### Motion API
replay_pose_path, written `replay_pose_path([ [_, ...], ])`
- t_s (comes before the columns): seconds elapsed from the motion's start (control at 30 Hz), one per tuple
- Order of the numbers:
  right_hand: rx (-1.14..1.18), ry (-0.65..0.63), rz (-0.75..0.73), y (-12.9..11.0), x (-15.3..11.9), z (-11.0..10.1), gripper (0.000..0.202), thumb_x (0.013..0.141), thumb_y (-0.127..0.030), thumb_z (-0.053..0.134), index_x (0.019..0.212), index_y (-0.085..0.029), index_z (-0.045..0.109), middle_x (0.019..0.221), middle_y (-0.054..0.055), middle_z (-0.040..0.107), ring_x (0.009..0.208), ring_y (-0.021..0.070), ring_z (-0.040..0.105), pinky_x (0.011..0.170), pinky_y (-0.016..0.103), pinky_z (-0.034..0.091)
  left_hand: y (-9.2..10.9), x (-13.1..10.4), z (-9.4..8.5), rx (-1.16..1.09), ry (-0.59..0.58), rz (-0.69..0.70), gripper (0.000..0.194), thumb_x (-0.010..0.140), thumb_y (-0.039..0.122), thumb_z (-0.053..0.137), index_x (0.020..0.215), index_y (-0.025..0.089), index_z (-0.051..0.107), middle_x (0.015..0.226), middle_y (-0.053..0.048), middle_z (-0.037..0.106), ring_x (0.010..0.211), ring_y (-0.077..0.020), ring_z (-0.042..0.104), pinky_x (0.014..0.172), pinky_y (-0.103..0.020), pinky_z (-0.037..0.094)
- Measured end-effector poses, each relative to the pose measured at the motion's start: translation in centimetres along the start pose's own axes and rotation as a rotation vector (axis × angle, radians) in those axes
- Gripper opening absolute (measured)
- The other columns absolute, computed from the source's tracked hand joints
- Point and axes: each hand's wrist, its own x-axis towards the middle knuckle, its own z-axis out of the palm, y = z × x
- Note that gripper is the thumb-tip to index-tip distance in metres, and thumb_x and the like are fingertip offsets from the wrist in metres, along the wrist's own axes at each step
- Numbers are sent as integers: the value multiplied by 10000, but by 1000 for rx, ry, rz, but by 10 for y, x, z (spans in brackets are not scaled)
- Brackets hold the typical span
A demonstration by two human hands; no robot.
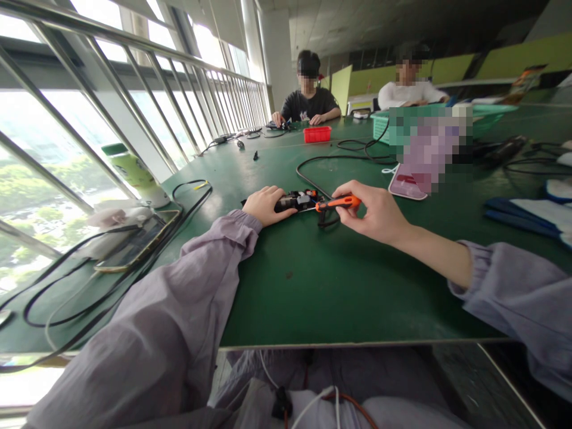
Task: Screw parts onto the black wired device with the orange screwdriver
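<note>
On the green table (348, 286), a dark device (300, 200) with a black cylindrical body and exposed orange and white parts lies on its side. My left hand (267, 206) rests over its left end, thumb and fingers wrapped round the black body. My right hand (373, 211) pinches an orange and black screwdriver (337, 202) between thumb and fingers. The screwdriver lies almost level, its thin shaft pointing left at the device's right part; whether the tip touches is too small to tell. A black cable runs from the device's right end towards the back.
A red basket (317, 134) and a green basket (386, 128) stand further back, a pink phone (409, 180) nearer. Left are a cup (134, 176), another phone (138, 244) and looped cables. Gloves (531, 211) lie right. Two people sit across the table.
</note>
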Motion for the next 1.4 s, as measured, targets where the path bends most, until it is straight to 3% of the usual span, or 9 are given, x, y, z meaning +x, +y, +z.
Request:
replay_pose_path([
  [0.23,-4,57,-7,-4,1,-2,133,761,-237,557,880,-194,597,665,-11,634,507,106,550,492,217,414,1,0,-1,15,-5,-6,524,805,641,393,996,183,562,955,-68,595,891,-229,568,719,-313,434],
  [0.5,-51,292,-98,-12,3,-14,56,776,-239,546,803,-202,580,592,-19,617,469,100,528,459,216,406,1,1,-2,60,-14,9,510,805,631,435,975,166,559,941,-70,610,866,-234,589,753,-321,417],
  [0.83,-89,315,-72,-7,4,-16,53,763,-229,551,795,-200,581,572,-18,600,492,112,551,462,220,404,11,-1,-9,68,-35,-38,506,802,635,444,1013,179,509,987,-60,597,844,-231,609,638,-296,399],
  [1.4,-77,248,-64,-6,3,-14,58,785,-231,540,820,-201,576,615,-11,621,536,120,570,504,225,424,14,-1,-12,74,-51,-46,499,810,636,411,1002,184,501,984,-55,597,828,-227,614,619,-293,399],
])
